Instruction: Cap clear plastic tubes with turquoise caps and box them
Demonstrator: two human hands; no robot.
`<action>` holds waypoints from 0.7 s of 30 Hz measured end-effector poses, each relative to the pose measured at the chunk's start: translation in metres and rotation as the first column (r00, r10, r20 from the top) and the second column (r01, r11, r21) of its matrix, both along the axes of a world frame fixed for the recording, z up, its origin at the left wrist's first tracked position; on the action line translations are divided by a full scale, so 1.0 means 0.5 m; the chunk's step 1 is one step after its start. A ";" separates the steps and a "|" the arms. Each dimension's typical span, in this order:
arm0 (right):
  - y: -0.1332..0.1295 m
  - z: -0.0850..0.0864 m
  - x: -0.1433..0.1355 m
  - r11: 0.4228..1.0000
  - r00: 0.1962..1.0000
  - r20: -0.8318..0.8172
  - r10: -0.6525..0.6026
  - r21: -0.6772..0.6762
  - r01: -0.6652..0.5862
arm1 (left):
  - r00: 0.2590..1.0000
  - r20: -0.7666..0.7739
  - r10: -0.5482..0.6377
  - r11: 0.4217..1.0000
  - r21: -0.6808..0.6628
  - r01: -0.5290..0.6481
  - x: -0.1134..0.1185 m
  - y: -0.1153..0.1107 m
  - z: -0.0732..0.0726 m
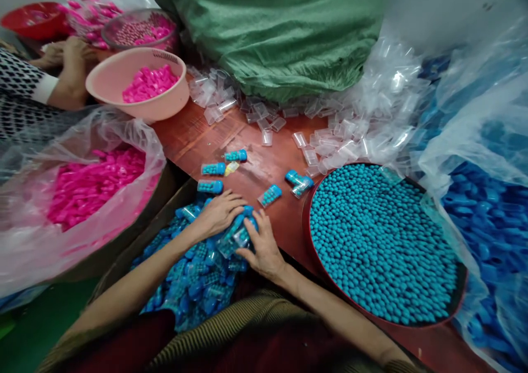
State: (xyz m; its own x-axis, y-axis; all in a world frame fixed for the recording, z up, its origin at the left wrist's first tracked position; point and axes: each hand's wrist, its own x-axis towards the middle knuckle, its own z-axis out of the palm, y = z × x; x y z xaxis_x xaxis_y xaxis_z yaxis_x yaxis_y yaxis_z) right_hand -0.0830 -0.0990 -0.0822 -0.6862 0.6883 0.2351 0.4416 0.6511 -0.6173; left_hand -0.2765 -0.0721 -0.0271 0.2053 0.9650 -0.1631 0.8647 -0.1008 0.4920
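Note:
Several clear containers with blue caps [236,234], filled with blue beads, are bunched between my two hands at the table's edge. My left hand [220,212] lies along their left side, fingers stretched out. From the right, my right hand [266,246] curves its spread fingers and thumb around the bunch. Beneath both hands, a box holds a heap of similar filled containers [193,285]. On the red-brown table, a filled container [270,195] lies right of my hands, and more filled containers [210,186] lie to the left.
A round tray of blue beads [379,241] stands at right, beside a plastic bag of blue parts [487,213]. Empty clear cups [355,136] pile along the back under a green cloth sack [284,32]. Left are a pink basin [111,89], bagged pink parts [99,186] and another person's hands [74,51].

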 end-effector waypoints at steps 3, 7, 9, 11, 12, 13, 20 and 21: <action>-0.013 0.021 -0.018 0.975 0.976 0.005 0.219 -0.026 -0.219 | 0.986 -0.100 0.136 0.984 -0.100 -0.146 -0.036 -0.074 0.032; 0.050 0.089 0.008 0.992 0.994 0.029 0.107 0.065 -0.109 | 0.929 -0.157 0.336 0.941 0.025 -0.336 -0.051 -0.041 0.078; 0.114 0.114 0.026 0.988 0.987 0.123 -0.107 0.124 0.091 | 0.948 -0.091 0.306 0.946 0.143 -0.291 -0.059 0.033 0.075; 0.177 0.118 0.037 0.951 0.931 0.211 -0.297 0.152 0.269 | 0.970 -0.048 0.238 0.960 0.164 -0.228 -0.073 0.118 0.049; 0.201 0.114 0.039 0.930 0.892 0.268 -0.364 0.152 0.334 | 0.973 -0.038 0.228 0.966 0.135 -0.221 -0.081 0.156 0.031; 0.219 0.107 0.041 0.917 0.859 0.319 -0.400 0.132 0.377 | 0.975 -0.032 0.219 0.972 0.098 -0.215 -0.088 0.187 0.012; 0.228 0.071 0.036 0.940 0.891 0.306 -0.335 0.175 0.293 | 0.994 -0.022 0.108 0.991 0.083 -0.106 -0.094 0.199 -0.046; 0.223 0.070 0.032 0.947 0.901 0.302 -0.313 0.177 0.269 | 0.994 -0.029 0.104 0.991 0.091 -0.101 -0.093 0.181 -0.047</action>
